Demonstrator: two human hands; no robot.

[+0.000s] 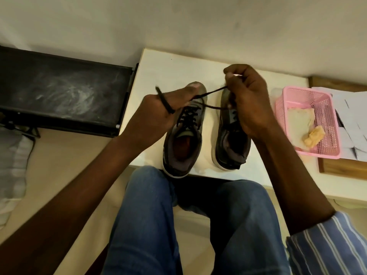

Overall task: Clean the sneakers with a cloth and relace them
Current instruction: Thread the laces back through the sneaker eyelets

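- Two dark grey sneakers with white soles stand side by side at the near edge of the white surface, toes pointing away.
- The left sneaker is laced with a black lace; the right sneaker is partly hidden.
- The left hand grips one lace end in curled fingers.
- The right hand pinches the other end, raised.
- A pink basket at right holds a cloth.

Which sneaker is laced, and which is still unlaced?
The left sneaker is laced: black lace crisscrosses its eyelets. On the right sneaker, cannot tell: the right hand covers its eyelets. Both hands grip the lace.
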